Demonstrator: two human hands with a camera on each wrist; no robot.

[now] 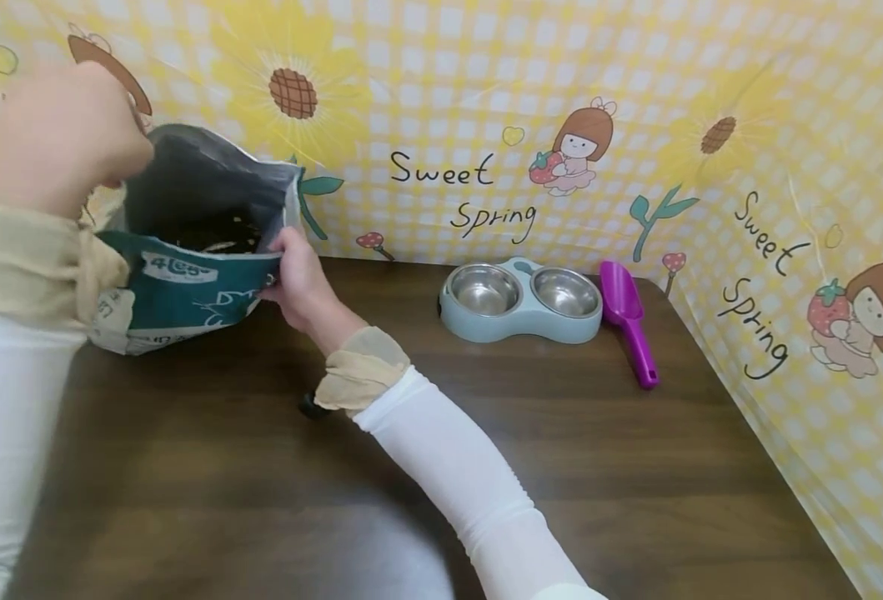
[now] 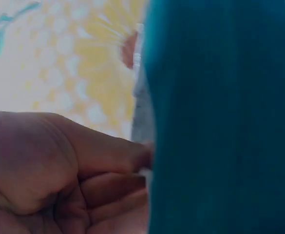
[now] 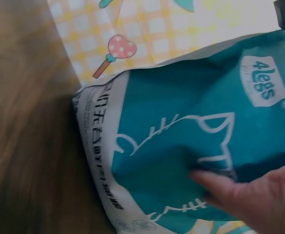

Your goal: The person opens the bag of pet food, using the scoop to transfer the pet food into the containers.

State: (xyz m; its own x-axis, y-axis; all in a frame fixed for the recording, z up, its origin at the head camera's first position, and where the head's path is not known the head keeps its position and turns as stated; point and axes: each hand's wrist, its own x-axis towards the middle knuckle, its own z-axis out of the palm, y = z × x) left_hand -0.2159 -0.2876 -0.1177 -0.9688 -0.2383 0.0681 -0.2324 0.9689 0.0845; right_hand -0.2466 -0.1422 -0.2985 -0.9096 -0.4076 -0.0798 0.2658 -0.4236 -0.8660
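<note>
A teal and white bag (image 1: 208,287) with a white cat outline and a "4Legs" label stands tilted at the back left, its top gaping. Its lining is silvery grey, and the inside is dark with a few pale bits. At the left end of the mouth is my left hand (image 1: 66,137); in the left wrist view its thumb (image 2: 108,153) and fingers pinch the bag's edge. My right hand (image 1: 302,275) grips the right side near the rim, with the thumb (image 3: 218,185) pressed onto the printed front in the right wrist view. The bag hides part of the right fingers.
To the right, a pale blue double bowl (image 1: 524,327) with two steel dishes stands near the back wall. Beside it lies a purple scoop (image 1: 631,325). A yellow checked cloth (image 1: 449,92) covers the back and right sides of the brown table (image 1: 599,450).
</note>
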